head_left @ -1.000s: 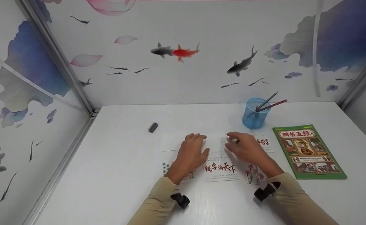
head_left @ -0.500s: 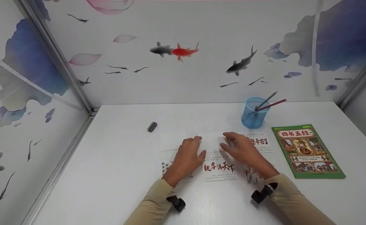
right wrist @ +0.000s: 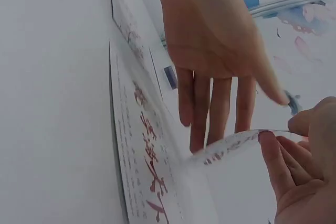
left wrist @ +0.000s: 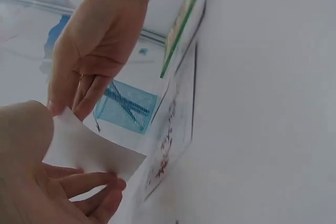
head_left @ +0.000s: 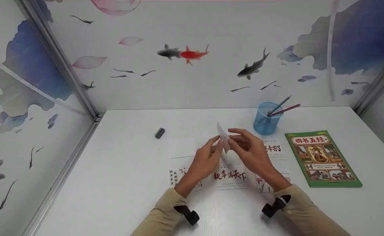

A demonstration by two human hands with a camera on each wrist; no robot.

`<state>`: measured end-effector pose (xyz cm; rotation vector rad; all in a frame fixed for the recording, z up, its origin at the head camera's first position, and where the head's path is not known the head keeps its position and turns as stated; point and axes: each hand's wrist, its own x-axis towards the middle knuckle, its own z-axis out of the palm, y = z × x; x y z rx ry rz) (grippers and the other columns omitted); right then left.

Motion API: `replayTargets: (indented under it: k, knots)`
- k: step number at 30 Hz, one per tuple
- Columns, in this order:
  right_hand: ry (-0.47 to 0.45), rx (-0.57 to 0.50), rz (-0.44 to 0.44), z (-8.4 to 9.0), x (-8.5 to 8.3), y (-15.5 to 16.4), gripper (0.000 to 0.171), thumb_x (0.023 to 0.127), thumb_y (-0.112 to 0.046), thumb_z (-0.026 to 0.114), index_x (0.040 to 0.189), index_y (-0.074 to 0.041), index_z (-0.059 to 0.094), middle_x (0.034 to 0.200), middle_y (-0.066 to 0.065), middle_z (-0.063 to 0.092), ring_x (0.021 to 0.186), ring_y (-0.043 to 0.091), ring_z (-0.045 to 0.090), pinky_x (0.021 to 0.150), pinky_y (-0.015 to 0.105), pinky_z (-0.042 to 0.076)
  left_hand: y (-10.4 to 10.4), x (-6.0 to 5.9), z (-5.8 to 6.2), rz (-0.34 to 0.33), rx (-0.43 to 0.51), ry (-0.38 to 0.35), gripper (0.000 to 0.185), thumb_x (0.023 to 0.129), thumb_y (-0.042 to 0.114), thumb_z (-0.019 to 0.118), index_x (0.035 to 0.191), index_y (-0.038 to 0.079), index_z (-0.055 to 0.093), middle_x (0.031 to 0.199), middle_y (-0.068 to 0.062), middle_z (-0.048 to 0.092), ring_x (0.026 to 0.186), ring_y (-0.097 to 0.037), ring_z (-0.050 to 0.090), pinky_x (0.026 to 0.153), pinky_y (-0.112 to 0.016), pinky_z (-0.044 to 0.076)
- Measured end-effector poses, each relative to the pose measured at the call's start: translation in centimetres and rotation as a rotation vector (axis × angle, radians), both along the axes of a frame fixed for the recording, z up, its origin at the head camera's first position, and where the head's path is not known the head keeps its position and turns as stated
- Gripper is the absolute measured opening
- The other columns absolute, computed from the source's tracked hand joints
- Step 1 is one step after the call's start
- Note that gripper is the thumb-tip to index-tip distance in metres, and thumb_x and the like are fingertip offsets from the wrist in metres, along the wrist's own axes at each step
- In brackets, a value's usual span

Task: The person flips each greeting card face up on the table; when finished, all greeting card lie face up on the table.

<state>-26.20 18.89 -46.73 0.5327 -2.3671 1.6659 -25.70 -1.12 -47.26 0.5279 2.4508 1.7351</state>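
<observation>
A thin white card (head_left: 223, 137) stands on edge above the table, between my two hands. My right hand (head_left: 252, 152) pinches its edge between thumb and fingers, clearest in the right wrist view. My left hand (head_left: 206, 160) is at the card's other side; in the right wrist view its fingers (right wrist: 219, 106) are extended against the card and the thumb is held apart. Printing shows on one face in the right wrist view. Under the hands lie printed cards, among them one with red characters (head_left: 230, 177) and one with pink flowers (head_left: 263, 184), partly covered by my right wrist.
A blue mesh cup (head_left: 266, 123) with pencils stands at the back right. Right of the cards lies a green-edged book (head_left: 324, 159). A small dark eraser-like block (head_left: 159, 133) lies at the back left. Painted walls (head_left: 178, 88) enclose the table.
The hands have come together and up. A card now stands raised between them, pinched by my right hand; half a second ago the hands were apart over the cards.
</observation>
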Motion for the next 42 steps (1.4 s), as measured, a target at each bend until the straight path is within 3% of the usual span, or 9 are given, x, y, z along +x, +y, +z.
replayTargets:
  k: [5, 9, 13, 18, 23, 27, 32, 37, 42]
  knots:
    - [0.052, 0.142, 0.061, 0.3, 0.5, -0.7, 0.033, 0.11, -0.032, 0.065, 0.143, -0.023, 0.069, 0.134, -0.009, 0.077, 0.131, 0.013, 0.07, 0.116, 0.045, 0.054, 0.3, -0.1, 0.5, -0.052, 0.407, -0.203, 0.053, 0.118, 0.04, 0.043, 0.16, 0.007, 0.045, 0.145, -0.011, 0.067, 0.132, -0.025, 0.069, 0.109, -0.038, 0.059]
    - [0.044, 0.225, 0.078, -0.3, 0.3, -0.5, 0.033, 0.113, -0.023, 0.061, 0.145, -0.02, 0.067, 0.139, -0.008, 0.075, 0.13, 0.018, 0.07, 0.112, 0.053, 0.053, 0.4, -0.1, -0.1, -0.05, 0.532, -0.303, 0.051, 0.11, 0.008, 0.044, 0.161, 0.006, 0.043, 0.15, -0.009, 0.063, 0.135, -0.024, 0.068, 0.109, -0.034, 0.059]
    - [0.032, 0.291, 0.046, -0.8, -0.1, 0.1, 0.045, 0.109, -0.011, 0.064, 0.154, -0.012, 0.059, 0.152, 0.003, 0.067, 0.144, 0.029, 0.061, 0.122, 0.057, 0.045, 0.5, -0.2, -0.7, -0.049, 0.51, -0.336, 0.057, 0.104, 0.001, 0.039, 0.161, 0.006, 0.042, 0.149, -0.012, 0.066, 0.129, -0.026, 0.072, 0.106, -0.033, 0.061]
    - [-0.024, 0.314, 0.004, -0.8, -0.6, 0.9, 0.061, 0.105, -0.018, 0.072, 0.162, -0.014, 0.05, 0.167, 0.009, 0.051, 0.161, 0.036, 0.04, 0.132, 0.06, 0.03, 0.2, -0.3, -0.9, -0.038, 0.494, -0.352, 0.05, 0.108, 0.008, 0.042, 0.158, 0.008, 0.049, 0.137, -0.013, 0.072, 0.113, -0.024, 0.078, 0.101, -0.033, 0.063]
    - [-0.016, 0.293, 0.017, -0.4, -0.8, 1.3, 0.071, 0.102, -0.031, 0.078, 0.164, -0.016, 0.047, 0.17, 0.01, 0.047, 0.159, 0.037, 0.042, 0.127, 0.062, 0.037, -0.1, -0.5, -0.6, -0.017, 0.469, -0.342, 0.05, 0.105, 0.01, 0.051, 0.155, 0.009, 0.052, 0.134, -0.012, 0.073, 0.11, -0.022, 0.078, 0.099, -0.034, 0.064]
    - [0.035, 0.277, -0.019, -0.1, -0.9, 1.4, 0.064, 0.1, -0.034, 0.08, 0.156, -0.014, 0.057, 0.156, 0.013, 0.056, 0.148, 0.035, 0.052, 0.116, 0.06, 0.05, -0.4, -0.6, -0.5, 0.019, 0.444, -0.335, 0.049, 0.104, 0.012, 0.063, 0.151, 0.007, 0.051, 0.128, -0.014, 0.077, 0.109, -0.027, 0.08, 0.096, -0.036, 0.065]
    - [0.035, 0.254, -0.113, 0.1, -1.0, 1.6, 0.047, 0.101, -0.024, 0.079, 0.144, -0.011, 0.067, 0.129, 0.012, 0.065, 0.12, 0.029, 0.067, 0.098, 0.045, 0.061, -0.9, -1.0, -0.5, 0.116, 0.495, -0.359, 0.055, 0.104, 0.016, 0.071, 0.151, 0.004, 0.045, 0.116, -0.021, 0.078, 0.102, -0.032, 0.082, 0.092, -0.038, 0.066]
    - [-0.068, 0.179, -0.077, 0.1, -0.9, 1.7, 0.04, 0.106, -0.02, 0.072, 0.145, -0.013, 0.065, 0.105, 0.009, 0.068, 0.085, 0.035, 0.073, 0.072, 0.025, 0.057, -1.4, -1.3, -0.8, 0.198, 0.546, -0.37, 0.051, 0.109, 0.022, 0.067, 0.151, 0.005, 0.043, 0.118, -0.018, 0.078, 0.096, -0.025, 0.082, 0.085, -0.035, 0.067]
    - [-0.118, 0.143, -0.039, 0.1, -0.8, 1.6, 0.04, 0.108, -0.023, 0.069, 0.148, -0.018, 0.063, 0.101, 0.011, 0.069, 0.077, 0.034, 0.072, 0.064, 0.025, 0.055, -1.6, -1.3, -0.9, 0.196, 0.457, -0.332, 0.037, 0.114, 0.03, 0.058, 0.145, 0.013, 0.053, 0.115, -0.011, 0.079, 0.089, -0.018, 0.08, 0.074, -0.028, 0.064]
